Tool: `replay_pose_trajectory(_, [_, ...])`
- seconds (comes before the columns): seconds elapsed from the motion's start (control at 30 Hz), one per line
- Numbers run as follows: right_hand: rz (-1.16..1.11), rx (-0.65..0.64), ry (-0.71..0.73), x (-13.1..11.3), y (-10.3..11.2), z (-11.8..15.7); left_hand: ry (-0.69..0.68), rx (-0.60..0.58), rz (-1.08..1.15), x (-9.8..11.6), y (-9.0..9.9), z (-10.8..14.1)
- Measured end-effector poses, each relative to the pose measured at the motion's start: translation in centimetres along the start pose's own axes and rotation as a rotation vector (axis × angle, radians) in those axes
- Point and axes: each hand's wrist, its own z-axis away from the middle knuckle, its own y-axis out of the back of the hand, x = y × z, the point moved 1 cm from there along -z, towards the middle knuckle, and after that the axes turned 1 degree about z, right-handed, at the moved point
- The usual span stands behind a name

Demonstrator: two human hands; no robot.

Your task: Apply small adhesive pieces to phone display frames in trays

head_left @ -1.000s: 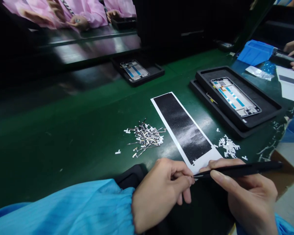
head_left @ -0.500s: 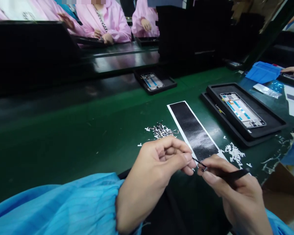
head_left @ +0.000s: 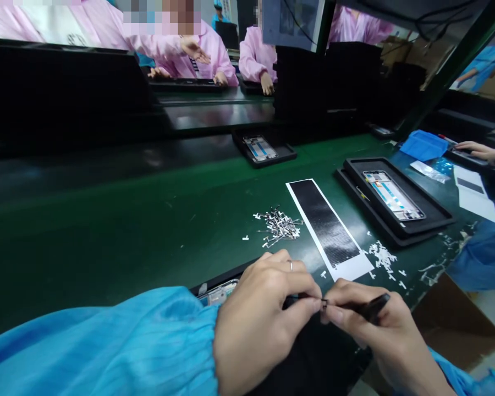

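Note:
A small dark flex cable (head_left: 324, 303) is pinched at one end between thumb and forefinger of my left hand (head_left: 264, 319), which is closed. My right hand (head_left: 375, 330) is also closed, its fingertips touching the cable's other end. Across that palm lies a black tool (head_left: 375, 309) that looks like tweezers; its tips are hidden by the fingers. Under my left wrist a phone frame (head_left: 218, 294) shows in part, in a black tray. Beyond my hands lie a pile of small flex cables (head_left: 281, 226) and a black sheet on white backing (head_left: 325, 225).
White scraps (head_left: 383, 257) lie right of the sheet. Stacked black trays (head_left: 433, 212) hold another phone frame (head_left: 394, 195); a further tray (head_left: 286, 154) stands behind. A blue bin (head_left: 423, 146) is near a co-worker's hand (head_left: 478, 151). Below right is a cardboard box (head_left: 449, 319).
Both hands have moved down, the left turning so its back faces up. The dark cable between them is now mostly covered. The phone frame under my left wrist has come into view.

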Motion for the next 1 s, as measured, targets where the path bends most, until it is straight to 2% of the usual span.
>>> replay_pose_trajectory(0.13, [-0.181,0.046,-0.161,0.3,-0.1,0.7,0.027,0.028,0.072,0.2,-0.3,0.1])
replay_pose_trajectory(0.3, [-0.265,0.099,-0.216,-0.2,-0.2,1.0,-0.025,0.059,0.068,0.1,-0.8,0.5])
replay_pose_trajectory(0.5, [-0.252,0.002,-0.098,0.5,0.4,1.1,-0.034,0.061,0.112,0.3,-1.2,0.5])
replay_pose_trajectory(0.73, [-0.143,0.101,-0.038,1.3,-0.3,0.4,0.069,-0.079,0.404,0.4,-1.5,-0.4])
replay_pose_trajectory(0.8, [-0.054,0.166,-0.01,1.7,0.3,0.4,0.096,-0.091,0.424,0.2,-1.2,-0.3])
replay_pose_trajectory(0.87, [0.035,0.273,0.012,2.2,1.9,0.9,0.082,-0.02,0.411,-0.3,-0.3,0.2])
replay_pose_trajectory(0.97, [0.204,0.535,0.004,3.5,5.8,2.2,0.064,0.135,0.374,-1.3,2.3,1.6])
replay_pose_trajectory(1.0, [0.36,0.707,0.017,4.1,7.2,2.3,0.092,0.164,0.348,-1.7,3.3,2.2])
